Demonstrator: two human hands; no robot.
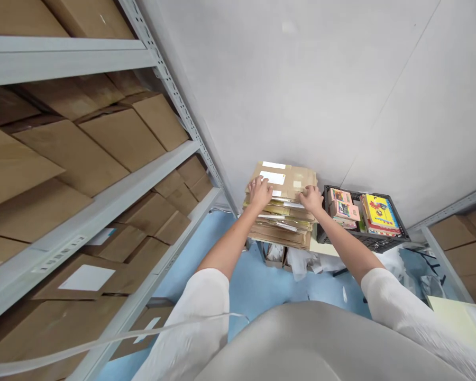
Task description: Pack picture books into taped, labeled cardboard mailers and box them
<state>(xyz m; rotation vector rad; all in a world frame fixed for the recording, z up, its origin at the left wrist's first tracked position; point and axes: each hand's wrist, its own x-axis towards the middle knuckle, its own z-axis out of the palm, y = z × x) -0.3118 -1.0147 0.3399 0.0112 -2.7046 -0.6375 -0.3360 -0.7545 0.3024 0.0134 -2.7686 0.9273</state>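
flattened cardboard stack | brown, white-labelled | uneven edges | flat on table

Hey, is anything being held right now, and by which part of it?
The left hand and right hand touch the top cardboard piece near its left and right near corners; whether either grips it can't be told.

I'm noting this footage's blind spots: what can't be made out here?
All in the head view:
Any print on the white labels of the cardboard stack: too small.
Cardboard directly beneath the left hand and right hand: covered by them.
Bottoms of the book piles: hidden by the black crate.
Outermost boxes at left: cut off by the left edge.
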